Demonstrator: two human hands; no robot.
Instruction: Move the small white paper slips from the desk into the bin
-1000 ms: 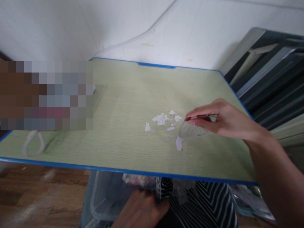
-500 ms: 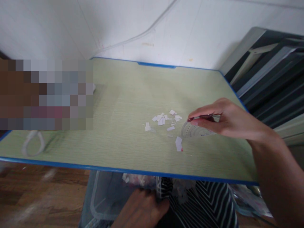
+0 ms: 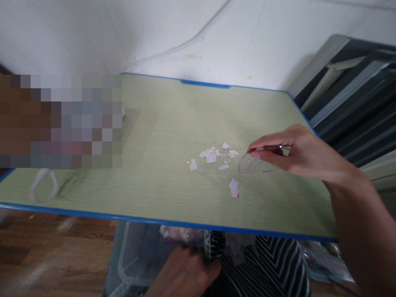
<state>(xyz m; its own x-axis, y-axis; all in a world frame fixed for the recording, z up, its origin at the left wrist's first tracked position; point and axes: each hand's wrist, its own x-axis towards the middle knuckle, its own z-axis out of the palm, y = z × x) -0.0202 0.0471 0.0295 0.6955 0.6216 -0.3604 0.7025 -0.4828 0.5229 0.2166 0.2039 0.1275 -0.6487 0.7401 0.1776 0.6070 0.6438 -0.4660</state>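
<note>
In my right hand point(image 3: 287, 150) is a clear half-round protractor point(image 3: 255, 165), pinched along its upper edge between thumb and fingers just above the table. A thin shiny strip glints between those fingers; I cannot make out what it is. Left of the protractor, small white paper scraps point(image 3: 211, 155) lie loosely scattered. Two more scraps point(image 3: 234, 188), one with a red corner, lie nearer the front edge. Below the table, my left hand point(image 3: 185, 272) is closed over the rim of a clear plastic bin point(image 3: 136, 255), with the fingertips hidden.
The pale green table point(image 3: 154, 185) has a blue border and stands against a white wall point(image 3: 173, 29). A white loop point(image 3: 44, 185) is at its left end, beside a pixelated patch. Dark folded panels point(image 3: 355, 90) lean at the right. Striped cloth point(image 3: 272, 264) covers the lap.
My right hand and the protractor have shifted slightly right and up, and the protractor's tilt has changed a little. My left hand and the scraps stay as they were.
</note>
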